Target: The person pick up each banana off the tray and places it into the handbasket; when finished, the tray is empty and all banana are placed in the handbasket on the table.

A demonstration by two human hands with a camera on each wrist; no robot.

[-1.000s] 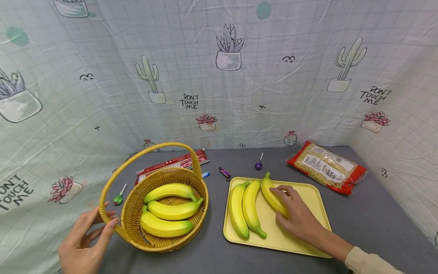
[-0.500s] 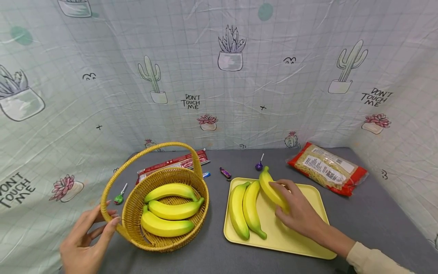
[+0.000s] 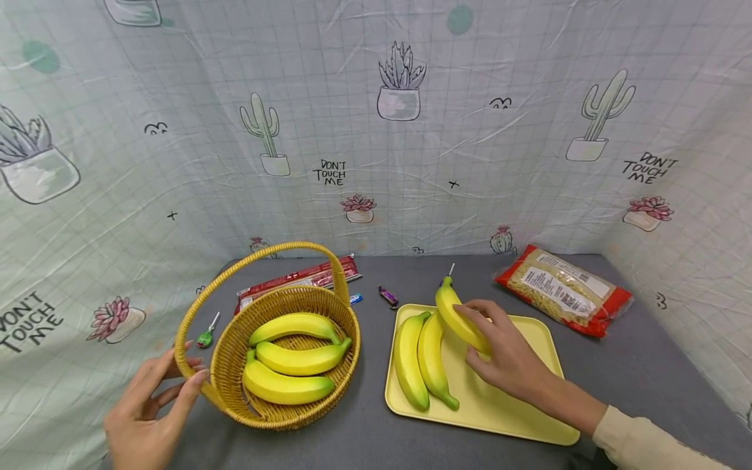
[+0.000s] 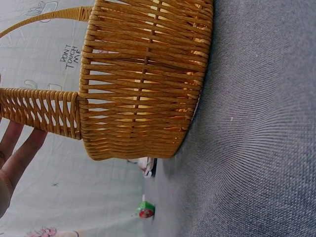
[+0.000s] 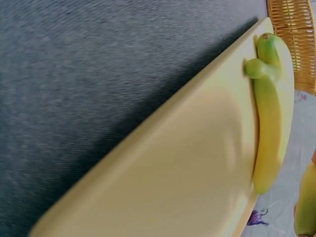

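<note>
My left hand [image 3: 149,408] grips the handle of a yellow wicker basket [image 3: 346,375] at its left side, fingers and thumb around the woven band. Three bananas lie in the basket, the middle one [image 3: 302,359] between the other two. In the head view my right hand [image 3: 508,352] holds a banana [image 3: 455,313] by its lower part, raised over a pale yellow tray [image 3: 499,411]. Two more bananas lie side by side at the tray's left, the outer one [image 3: 409,359] and the inner one [image 3: 433,365]. Only the held banana's end [image 5: 307,207] shows in the right wrist view.
Behind the basket lie long red packets [image 3: 305,279]. A green lollipop [image 3: 205,338] is left of the basket, and a purple wrapped candy [image 3: 388,297] sits behind the tray. At the back right rests a red-ended bag of pasta [image 3: 564,290]. A patterned curtain [image 3: 411,150] surrounds the grey table.
The right hand has lifted the banana up off the tray and moved it slightly left, over the tray's back edge; it now covers most of the purple lollipop. The left hand keeps its hold.
</note>
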